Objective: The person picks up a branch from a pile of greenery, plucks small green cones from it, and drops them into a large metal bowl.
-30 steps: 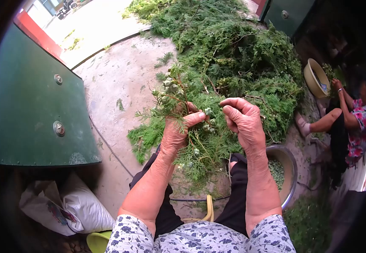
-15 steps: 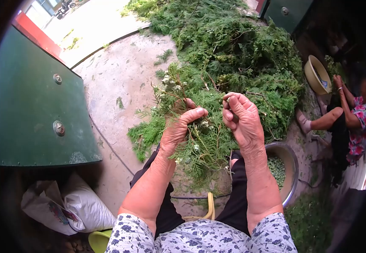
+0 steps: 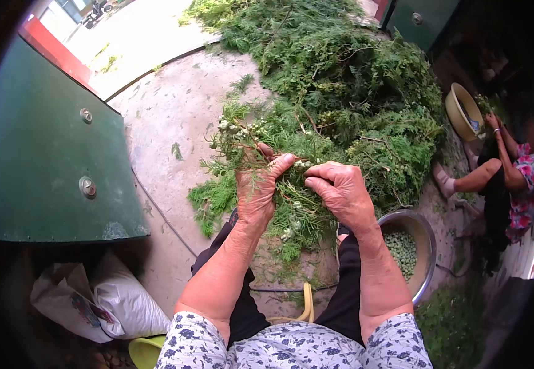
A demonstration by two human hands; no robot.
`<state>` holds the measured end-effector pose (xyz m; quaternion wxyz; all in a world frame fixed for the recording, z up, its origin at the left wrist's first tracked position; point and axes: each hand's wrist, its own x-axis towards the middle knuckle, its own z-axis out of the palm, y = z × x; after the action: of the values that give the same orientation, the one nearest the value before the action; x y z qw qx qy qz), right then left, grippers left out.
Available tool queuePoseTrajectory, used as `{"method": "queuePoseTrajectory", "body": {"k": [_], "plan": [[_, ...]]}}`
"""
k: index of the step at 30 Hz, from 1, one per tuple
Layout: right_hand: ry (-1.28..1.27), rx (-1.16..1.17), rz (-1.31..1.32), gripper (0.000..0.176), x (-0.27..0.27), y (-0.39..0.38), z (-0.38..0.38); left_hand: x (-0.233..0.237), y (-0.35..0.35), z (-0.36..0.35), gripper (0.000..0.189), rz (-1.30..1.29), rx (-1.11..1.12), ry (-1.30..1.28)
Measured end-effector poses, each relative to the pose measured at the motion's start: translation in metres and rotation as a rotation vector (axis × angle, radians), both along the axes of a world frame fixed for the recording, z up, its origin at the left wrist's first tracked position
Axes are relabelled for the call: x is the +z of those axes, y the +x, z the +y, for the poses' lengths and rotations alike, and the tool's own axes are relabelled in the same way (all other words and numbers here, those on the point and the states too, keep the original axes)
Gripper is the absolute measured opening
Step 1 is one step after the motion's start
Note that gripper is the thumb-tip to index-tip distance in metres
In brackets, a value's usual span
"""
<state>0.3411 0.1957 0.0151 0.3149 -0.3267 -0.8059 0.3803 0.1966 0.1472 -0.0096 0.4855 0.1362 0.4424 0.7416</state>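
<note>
Here, left hand [image 3: 258, 190] grasps a sprig [image 3: 237, 136] with pale green cones, in front of the green pile [image 3: 353, 74]. Right hand [image 3: 345, 194] beside it, thumb and forefinger drawn close; cannot tell whether they grip anything. Basin [image 3: 428, 240] of loose cones [image 3: 402, 251] near the right forearm. White sack [image 3: 125, 301] at left; print [image 3: 87, 310] near it, unreadable. Another person [image 3: 513, 175] sits at right, near a tub [image 3: 456, 114].

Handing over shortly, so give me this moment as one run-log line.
left hand: holds sprig | right hand: fingers at sprig's pale cones | basin: green cones inside, beside right forearm
</note>
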Motion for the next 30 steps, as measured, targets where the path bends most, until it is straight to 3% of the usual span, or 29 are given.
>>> {"method": "queuePoseTrajectory", "body": {"k": [3, 5, 7, 8, 13, 15, 17, 20, 22, 27, 30], "plan": [[0.156, -0.187, -0.122, 0.026, -0.013, 0.003, 0.004, 0.002, -0.008, 0.001, 0.022, -0.161, -0.083, -0.094], [0.261, -0.193, -0.128, 0.024, -0.019, 0.004, 0.009, 0.000, -0.010, 0.002, 0.020, -0.283, -0.160, -0.187], [-0.182, -0.310, 0.128, 0.016, -0.008, 0.000, 0.004, -0.002, -0.012, 0.002, 0.017, -0.253, -0.080, -0.109], [-0.233, -0.356, 0.133, 0.014, 0.003, -0.003, 0.001, 0.001, -0.012, 0.001, 0.017, -0.247, -0.082, -0.112], [-0.229, -0.372, 0.231, 0.014, 0.006, -0.004, -0.002, 0.002, -0.012, -0.001, 0.011, -0.261, -0.091, -0.120], [-0.297, -0.210, 0.105, 0.018, 0.005, -0.003, -0.001, 0.006, -0.012, -0.002, 0.014, -0.339, -0.165, -0.100], [-0.194, -0.213, 0.130, 0.022, -0.006, -0.007, -0.001, 0.001, -0.012, 0.000, 0.013, -0.339, -0.159, -0.094], [-0.541, -0.228, 0.326, 0.027, 0.002, -0.013, -0.004, 0.003, -0.011, -0.001, 0.013, -0.335, -0.208, -0.076], [-0.596, -0.247, 0.373, 0.026, 0.000, -0.014, -0.004, 0.021, -0.005, -0.007, 0.015, -0.287, -0.316, -0.092], [-0.731, -0.244, 0.506, 0.024, 0.003, -0.013, -0.002, 0.017, -0.007, -0.007, 0.016, -0.134, -0.306, -0.222], [-0.779, -0.247, 0.521, 0.023, 0.004, -0.013, -0.001, 0.007, -0.014, -0.007, 0.015, -0.080, -0.422, -0.245]]}}
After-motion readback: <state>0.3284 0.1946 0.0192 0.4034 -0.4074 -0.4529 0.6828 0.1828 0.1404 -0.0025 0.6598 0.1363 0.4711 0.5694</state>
